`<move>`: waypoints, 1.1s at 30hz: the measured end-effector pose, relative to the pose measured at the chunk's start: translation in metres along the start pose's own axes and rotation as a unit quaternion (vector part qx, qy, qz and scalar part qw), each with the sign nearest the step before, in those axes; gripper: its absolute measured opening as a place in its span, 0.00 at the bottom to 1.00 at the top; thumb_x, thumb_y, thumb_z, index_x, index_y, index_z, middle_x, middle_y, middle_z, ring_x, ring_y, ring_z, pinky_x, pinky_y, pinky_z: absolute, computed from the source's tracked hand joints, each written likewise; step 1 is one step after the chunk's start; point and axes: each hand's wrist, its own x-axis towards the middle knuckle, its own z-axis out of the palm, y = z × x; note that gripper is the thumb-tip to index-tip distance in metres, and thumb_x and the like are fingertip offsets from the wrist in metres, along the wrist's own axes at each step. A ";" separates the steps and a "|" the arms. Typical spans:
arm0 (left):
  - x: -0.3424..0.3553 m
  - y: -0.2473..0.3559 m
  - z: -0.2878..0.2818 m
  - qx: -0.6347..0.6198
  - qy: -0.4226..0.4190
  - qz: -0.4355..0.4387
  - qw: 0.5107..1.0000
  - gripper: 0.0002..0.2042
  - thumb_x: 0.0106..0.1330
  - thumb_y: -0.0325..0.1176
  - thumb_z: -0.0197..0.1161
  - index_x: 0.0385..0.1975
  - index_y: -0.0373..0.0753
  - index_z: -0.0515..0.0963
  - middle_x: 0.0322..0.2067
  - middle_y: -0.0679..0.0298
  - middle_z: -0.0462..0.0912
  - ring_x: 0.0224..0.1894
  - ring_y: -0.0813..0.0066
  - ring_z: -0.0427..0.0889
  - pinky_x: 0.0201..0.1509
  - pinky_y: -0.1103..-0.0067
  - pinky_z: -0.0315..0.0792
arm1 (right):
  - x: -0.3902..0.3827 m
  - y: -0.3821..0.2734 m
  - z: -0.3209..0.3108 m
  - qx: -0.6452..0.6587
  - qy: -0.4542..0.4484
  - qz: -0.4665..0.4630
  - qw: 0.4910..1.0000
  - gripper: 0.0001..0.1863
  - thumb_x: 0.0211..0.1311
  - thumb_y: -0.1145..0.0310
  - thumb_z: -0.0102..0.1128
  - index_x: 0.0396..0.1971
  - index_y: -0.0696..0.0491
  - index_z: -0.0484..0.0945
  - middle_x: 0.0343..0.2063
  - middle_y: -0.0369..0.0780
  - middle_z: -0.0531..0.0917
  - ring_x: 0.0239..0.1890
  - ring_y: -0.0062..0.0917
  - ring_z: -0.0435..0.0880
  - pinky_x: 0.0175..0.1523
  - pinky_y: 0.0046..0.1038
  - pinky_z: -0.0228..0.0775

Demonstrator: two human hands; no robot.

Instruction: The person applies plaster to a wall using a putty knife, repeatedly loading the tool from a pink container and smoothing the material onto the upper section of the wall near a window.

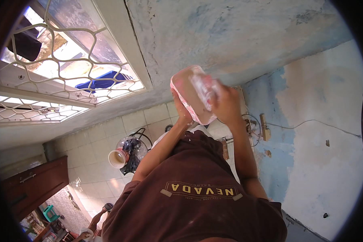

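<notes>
A shallow rectangular tray [185, 86] with rounded corners, pink with white smears on its rim, is held up before the wall. My left hand [182, 109] grips it from its left side and below. The tray's inner face looks greyish-brown. Over its right half, my right hand [226, 104] is closed and smeared by motion. Against the tray, at those fingers, is a blurred white and pink thing [205, 89], too smeared to name. It lies across the tray from top to bottom.
A window with a white metal grille [93, 62] is at the upper left. The patchy plastered wall [230, 36] rises ahead. On the tiled floor stand a pale tub [117, 159] and a black plastic bag [132, 155]. A cable [310, 120] runs along the right wall. Another person's arm [96, 222] shows lower left.
</notes>
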 end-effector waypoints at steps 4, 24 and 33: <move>0.004 0.000 -0.014 -0.016 0.008 0.004 1.000 0.38 0.74 0.69 0.35 0.71 0.44 0.61 0.65 0.59 0.71 0.65 0.61 0.73 0.70 0.64 0.68 | 0.002 0.009 0.017 -0.016 -0.032 -0.041 0.998 0.11 0.57 0.74 0.58 0.40 0.61 0.78 0.29 0.55 0.83 0.33 0.54 0.83 0.38 0.47 0.73; 0.001 -0.002 -0.042 -0.046 -0.006 -0.081 0.996 0.37 0.73 0.68 0.38 0.70 0.46 0.64 0.60 0.60 0.76 0.60 0.60 0.77 0.64 0.60 0.74 | -0.054 0.094 0.047 0.589 0.202 0.358 0.695 0.10 0.73 0.66 0.58 0.46 0.55 0.81 0.33 0.34 0.84 0.34 0.13 0.81 0.35 0.21 0.71; 0.016 -0.025 -0.056 -0.078 -0.014 -0.206 0.975 0.36 0.71 0.68 0.43 0.68 0.46 0.66 0.59 0.58 0.77 0.58 0.55 0.80 0.61 0.49 0.76 | -0.129 0.229 0.082 0.932 0.030 0.113 0.344 0.19 0.74 0.68 0.52 0.62 0.51 0.75 0.51 0.34 0.84 0.42 0.15 0.82 0.35 0.17 0.73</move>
